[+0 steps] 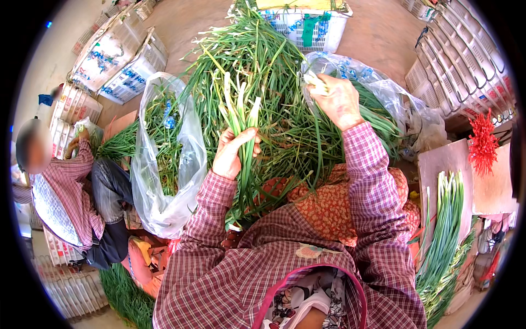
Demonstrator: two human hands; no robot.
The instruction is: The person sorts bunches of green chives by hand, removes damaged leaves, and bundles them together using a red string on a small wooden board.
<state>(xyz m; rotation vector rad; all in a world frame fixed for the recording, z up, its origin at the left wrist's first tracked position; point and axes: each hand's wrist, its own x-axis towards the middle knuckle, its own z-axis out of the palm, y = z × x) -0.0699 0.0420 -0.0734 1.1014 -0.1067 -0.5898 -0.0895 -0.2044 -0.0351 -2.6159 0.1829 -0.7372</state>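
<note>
My left hand (pixel 232 155) is closed round a few green onions (pixel 235 114), their pale stem ends pointing up and away from me. Their green leaves hang down below my fist toward my lap. My right hand (pixel 339 103) is closed in a pinch at the far right of the heap, with whitish stalk bits (pixel 315 84) between thumb and fingers. Whether those bits are whole stems or peelings I cannot tell. A large loose heap of green onions (pixel 252 60) spreads in front of both hands, and some leaves lie over my patterned apron (pixel 323 211).
Clear plastic bags flank the heap, one at left (pixel 194 192) and one at right (pixel 422 118). A white crate (pixel 315 33) stands beyond it. Sorted green onions (pixel 446 219) lie on a board at right, near red ties (pixel 483 143). Another person (pixel 71 192) sits at left. Stacked crates (pixel 466 60) line the right.
</note>
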